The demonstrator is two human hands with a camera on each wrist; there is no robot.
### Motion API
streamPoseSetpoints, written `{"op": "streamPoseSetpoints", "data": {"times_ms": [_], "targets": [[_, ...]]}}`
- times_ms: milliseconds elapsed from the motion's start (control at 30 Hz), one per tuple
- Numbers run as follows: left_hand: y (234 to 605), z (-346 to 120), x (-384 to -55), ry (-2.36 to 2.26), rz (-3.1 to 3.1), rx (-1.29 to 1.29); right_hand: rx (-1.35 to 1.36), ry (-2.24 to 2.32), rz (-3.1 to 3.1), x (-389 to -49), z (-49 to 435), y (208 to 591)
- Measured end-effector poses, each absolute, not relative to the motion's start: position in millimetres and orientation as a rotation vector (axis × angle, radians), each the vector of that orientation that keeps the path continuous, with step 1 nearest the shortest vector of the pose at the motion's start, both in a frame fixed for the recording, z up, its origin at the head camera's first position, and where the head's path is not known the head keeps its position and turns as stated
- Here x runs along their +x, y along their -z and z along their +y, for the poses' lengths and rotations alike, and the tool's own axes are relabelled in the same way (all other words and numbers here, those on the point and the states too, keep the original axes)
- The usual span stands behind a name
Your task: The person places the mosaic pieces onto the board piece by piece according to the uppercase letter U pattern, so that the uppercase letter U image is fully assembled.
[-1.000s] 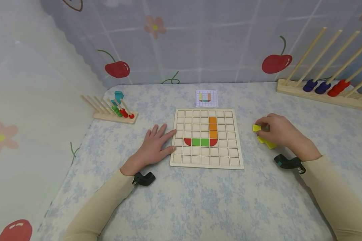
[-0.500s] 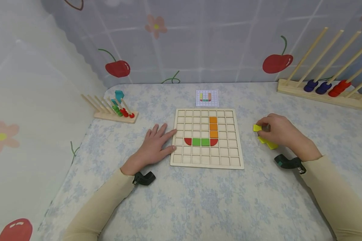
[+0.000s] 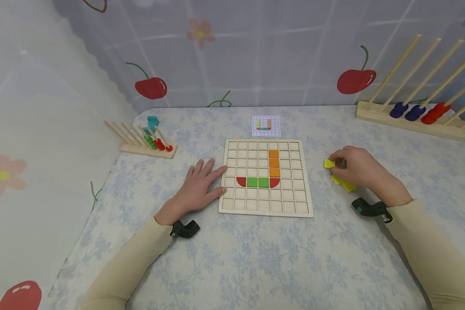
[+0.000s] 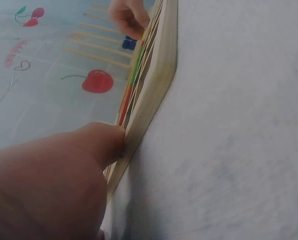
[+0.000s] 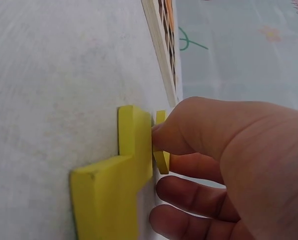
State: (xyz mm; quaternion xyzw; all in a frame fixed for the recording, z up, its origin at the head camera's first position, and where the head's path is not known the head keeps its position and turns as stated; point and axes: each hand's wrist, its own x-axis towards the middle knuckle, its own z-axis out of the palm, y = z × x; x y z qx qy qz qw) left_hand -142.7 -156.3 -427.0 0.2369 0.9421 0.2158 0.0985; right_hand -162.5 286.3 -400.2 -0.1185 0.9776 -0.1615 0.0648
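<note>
My left hand (image 3: 199, 188) lies flat with spread fingers, its thumb and forefinger touching the left edge of a square wooden grid board (image 3: 283, 207). Set in the board are three orange squares (image 3: 274, 163), two green squares (image 3: 257, 182) and two red quarter-rounds (image 3: 274, 182). To the right of the board, my right hand (image 3: 359, 167) pinches a yellow square tile (image 3: 329, 163) between thumb and fingers. Other yellow tiles (image 5: 109, 195) lie just under and beside that hand, one overlapping another in the right wrist view. The fingers partly hide them.
Behind the board lies a small printed card (image 3: 266, 126) with a coloured U-shaped pattern. A small peg rack with beads (image 3: 147, 150) stands back left, beside a teal piece (image 3: 153, 122). A larger peg rack (image 3: 412, 125) with blue and red beads stands back right, before a cherry-print curtain (image 3: 279, 56).
The yellow tile at my right fingertips has shifted very slightly left and tilted. My left hand and the board have stayed in place.
</note>
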Motion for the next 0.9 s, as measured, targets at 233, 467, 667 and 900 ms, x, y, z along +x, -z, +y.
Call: {"op": "streamPoseSetpoints", "data": {"times_ms": [233,467,667,900], "targets": [[425.2,-157.0,-141.4,-0.646,2.787,0.701,-0.425,0.492,2.946,-166.9,277.5,395.2],[428.0,-157.3,-142.7,-0.646,2.788,0.698,-0.469,0.504,2.931,-179.0,257.2,386.7],[427.6,-156.9,-142.5,-0.643,2.789,0.697,-0.525,0.513,2.939,-189.0,224.8,377.3],[427.2,-155.9,-142.0,-0.648,2.789,0.701,-0.646,0.561,2.923,-202.2,186.7,372.9]]}}
